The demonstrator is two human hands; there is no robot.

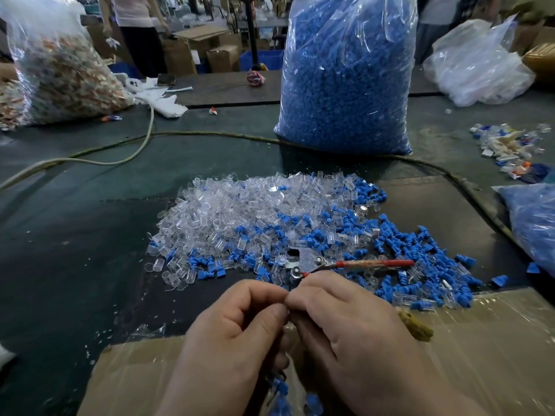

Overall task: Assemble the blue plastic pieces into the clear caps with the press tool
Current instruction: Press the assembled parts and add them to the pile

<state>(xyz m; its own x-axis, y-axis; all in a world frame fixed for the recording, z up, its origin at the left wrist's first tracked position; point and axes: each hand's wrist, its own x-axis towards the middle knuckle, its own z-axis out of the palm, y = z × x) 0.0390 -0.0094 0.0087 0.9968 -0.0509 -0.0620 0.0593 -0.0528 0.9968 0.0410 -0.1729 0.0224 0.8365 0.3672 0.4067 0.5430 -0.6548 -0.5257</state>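
Note:
A heap of clear caps [240, 211] lies on the dark table, mixed on its right side with loose blue plastic pieces [405, 244]. The metal press tool [318, 261] with red handles rests on the heap's near edge. One handle points right and the other runs under my right hand [345, 319]. My left hand [228, 325] and right hand meet fingertip to fingertip just in front of the tool, fingers curled. They pinch a small piece between them, which the fingers hide. Blue pieces [282, 388] show below my hands.
A tall clear bag of blue pieces [345, 79] stands behind the heap. Another bag [60, 79] sits far left and a blue-filled bag [534, 223] at the right. A cable [210, 134] crosses the table. A plastic-lined cardboard box [495, 340] is nearest me. A person [135, 25] stands behind.

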